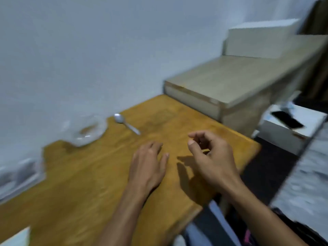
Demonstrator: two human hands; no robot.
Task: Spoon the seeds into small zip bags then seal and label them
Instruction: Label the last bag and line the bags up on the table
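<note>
The picture is motion-blurred. A metal spoon point(126, 123) lies on the wooden table point(92, 174) near the wall. To its left sits a clear plastic bag point(87, 131) holding some brown seeds. More clear plastic point(19, 172) lies at the table's left edge, too blurred to identify. My left hand point(148, 166) rests flat on the table with fingers fairly straight. My right hand point(209, 157) hovers just above the table, fingers loosely curled with nothing visible in them. Both hands are well short of the spoon and bag.
A pale wooden stepped unit point(230, 82) rises behind the table's far right end. A black phone point(287, 119) lies on a white box point(291, 134) to the right. A white object point(16, 237) shows at the lower left corner.
</note>
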